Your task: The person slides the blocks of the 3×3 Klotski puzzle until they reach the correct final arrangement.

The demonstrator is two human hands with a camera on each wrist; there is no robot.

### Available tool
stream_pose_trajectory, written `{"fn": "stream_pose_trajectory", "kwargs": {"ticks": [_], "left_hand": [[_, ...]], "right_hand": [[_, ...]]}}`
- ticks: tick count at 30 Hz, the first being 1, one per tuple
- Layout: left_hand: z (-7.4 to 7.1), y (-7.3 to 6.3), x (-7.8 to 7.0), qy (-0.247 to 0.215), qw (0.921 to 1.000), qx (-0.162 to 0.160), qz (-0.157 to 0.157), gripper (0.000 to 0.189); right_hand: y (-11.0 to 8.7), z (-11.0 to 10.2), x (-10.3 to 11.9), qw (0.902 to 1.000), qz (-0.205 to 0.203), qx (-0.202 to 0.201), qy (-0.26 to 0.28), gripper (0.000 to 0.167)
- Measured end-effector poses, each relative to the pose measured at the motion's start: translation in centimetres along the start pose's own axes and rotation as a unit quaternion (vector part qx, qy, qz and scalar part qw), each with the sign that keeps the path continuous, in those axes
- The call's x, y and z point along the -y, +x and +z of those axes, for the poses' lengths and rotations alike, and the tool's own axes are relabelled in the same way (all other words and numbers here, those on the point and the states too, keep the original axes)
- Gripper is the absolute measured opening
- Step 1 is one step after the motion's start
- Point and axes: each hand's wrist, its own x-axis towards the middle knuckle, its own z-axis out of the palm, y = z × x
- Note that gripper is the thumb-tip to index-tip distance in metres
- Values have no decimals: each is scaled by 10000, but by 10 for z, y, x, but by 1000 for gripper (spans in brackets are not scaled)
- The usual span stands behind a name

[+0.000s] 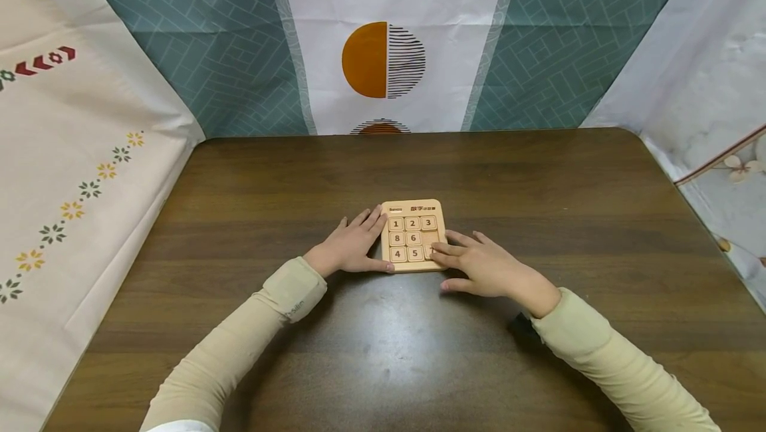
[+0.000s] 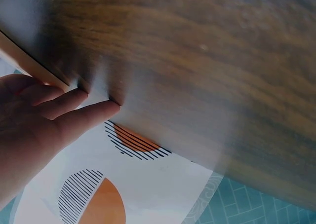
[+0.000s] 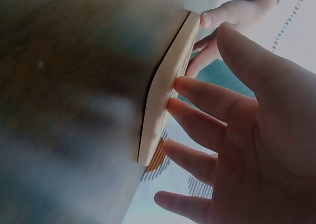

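Observation:
A wooden number slide puzzle (image 1: 402, 208) lies flat on the table between both hands. Its tiles read 1, 2, 3 on top, 8 and 6 in the middle with a bare slot to their right, and 4 and 5 below. Fingertips of the right hand (image 1: 481, 266) rest on the bottom-right tile (image 1: 428, 252), mostly covering its number; that hand's thumb is off the board. Along the left edge, the left hand (image 1: 354, 247) steadies the frame with extended fingers, its thumb at the lower left corner. The right wrist view shows the puzzle's pale side (image 3: 160, 95) beside the fingertips.
The dark wooden table (image 1: 269, 173) reaches back to a teal and white patterned cloth (image 1: 239, 73). A flower-trimmed white cloth (image 1: 108, 219) hangs at the left, and a pale floral one (image 1: 712, 73) at the right.

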Motion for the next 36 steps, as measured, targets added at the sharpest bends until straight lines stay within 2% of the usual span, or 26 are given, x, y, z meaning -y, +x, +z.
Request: {"fn": "stream_pose_trajectory", "kwargs": {"ticks": [8,18,28,36], "left_hand": [[-2,-1,-1,24,10000,-6,-13,104],[-3,-3,-2,29,10000,20,-31,104],[-2,-2,-2,21,10000,50,-69,104],[-2,-1,-2,9,10000,65,-71,104]], "right_hand": [[10,-1,-6,9999,132,-41,80,61],[15,-3,-6,9994,302,129,104,63],[14,-1,13,9994,-198,219,188,62],[18,0,19,9990,-306,273,160,61]]}}
